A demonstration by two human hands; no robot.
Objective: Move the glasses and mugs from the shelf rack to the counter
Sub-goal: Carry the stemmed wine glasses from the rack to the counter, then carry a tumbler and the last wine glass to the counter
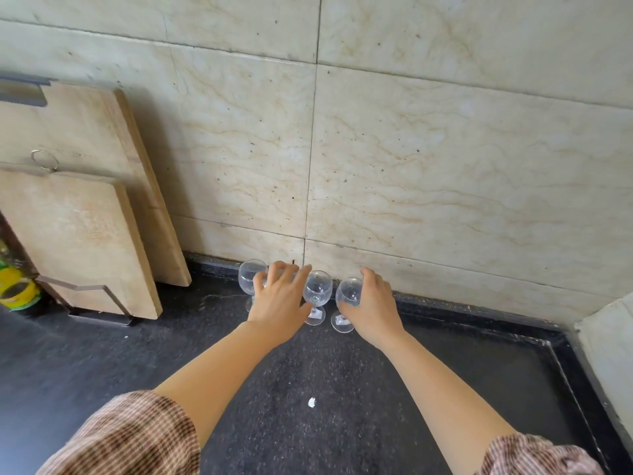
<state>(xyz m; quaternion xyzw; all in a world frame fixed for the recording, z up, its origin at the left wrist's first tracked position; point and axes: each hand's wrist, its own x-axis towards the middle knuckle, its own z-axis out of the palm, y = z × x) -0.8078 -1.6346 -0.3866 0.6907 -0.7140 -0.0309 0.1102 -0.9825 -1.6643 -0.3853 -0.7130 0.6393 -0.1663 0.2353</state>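
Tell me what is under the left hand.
Bits of clear glass show between the fingers of the left hand, so it seems to cover a glass. Its stem and foot are hidden; I cannot tell whether the hand grips it.

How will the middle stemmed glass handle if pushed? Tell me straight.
The middle glass probably tips easily: wide bowl on a thin stem and small foot. Its thin clear wall looks fragile, likely slippery. The right glass stands close, so a sideways push may knock it.
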